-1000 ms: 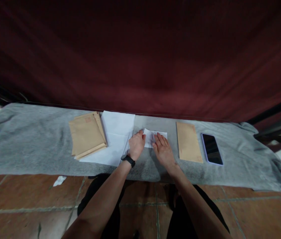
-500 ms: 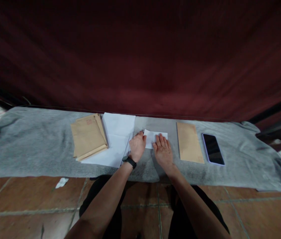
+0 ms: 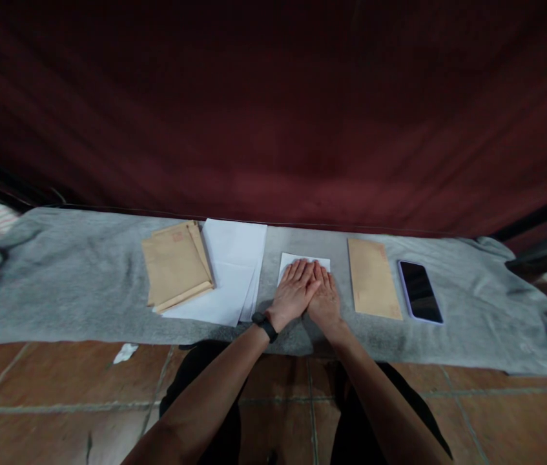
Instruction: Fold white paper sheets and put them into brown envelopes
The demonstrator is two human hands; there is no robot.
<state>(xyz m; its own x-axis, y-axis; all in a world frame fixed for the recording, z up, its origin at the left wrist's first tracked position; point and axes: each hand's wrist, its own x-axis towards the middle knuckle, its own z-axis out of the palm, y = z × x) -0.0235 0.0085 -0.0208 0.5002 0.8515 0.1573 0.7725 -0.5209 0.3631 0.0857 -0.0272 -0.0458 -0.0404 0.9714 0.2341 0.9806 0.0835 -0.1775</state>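
Observation:
A small folded sheet of white paper lies on the grey cloth in front of me, mostly covered by my hands. My left hand rests flat on it with fingers stretched out, a dark watch on the wrist. Beside it and touching it, my right hand presses flat on the paper's right part, fingers extended. The paper's far edge shows beyond my fingertips. To the left lie larger white sheets, partly under a stack of brown envelopes. On the right is a single brown envelope.
A phone in a pale purple case lies right of the single envelope. The grey cloth covers a long narrow surface backed by a dark red curtain. A crumpled white scrap is on the tiled floor.
My left hand has gone from a closed grip at the paper's left edge to lying flat on it, farther right against my right hand. The right hand stays on the paper.

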